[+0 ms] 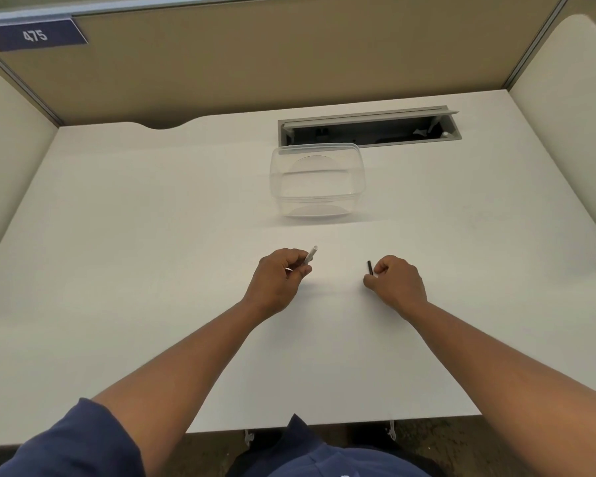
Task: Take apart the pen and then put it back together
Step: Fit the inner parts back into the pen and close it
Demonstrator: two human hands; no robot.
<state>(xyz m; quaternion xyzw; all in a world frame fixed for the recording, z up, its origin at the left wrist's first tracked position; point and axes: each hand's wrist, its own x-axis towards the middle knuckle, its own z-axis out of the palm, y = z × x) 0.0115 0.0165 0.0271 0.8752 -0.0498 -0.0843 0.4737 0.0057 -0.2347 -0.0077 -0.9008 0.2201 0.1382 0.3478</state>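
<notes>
The pen is separated into two parts, well apart. The slim white plastic pen barrel is pinched in the left hand, its free end tilted toward 1 o'clock. The short black cylindrical pen piece, possibly the cap, stands near-upright, gripped by the right hand.

Head-worn view, down over desk
</notes>
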